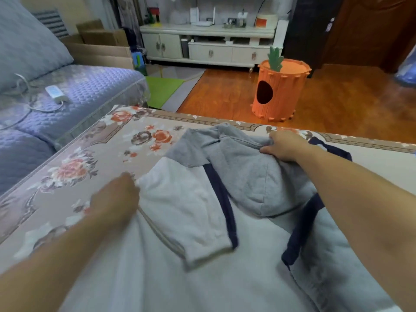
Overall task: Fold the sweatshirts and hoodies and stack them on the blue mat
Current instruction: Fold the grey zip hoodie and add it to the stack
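Floral cloth (94, 154) covers the surface, with a blue sofa (67, 93) off its left edge and an orange carrot-shaped tub (279, 91) on the wooden floor beyond its far edge; a grey hoodie (202, 210) with navy bands lies spread from the near edge toward the far one; the right hand (286, 145) pinches the hood near the far edge, fingers curled round fabric; the left hand (114, 201), blurred, rests at the hoodie's left side; whether its fingers grip cannot be told.
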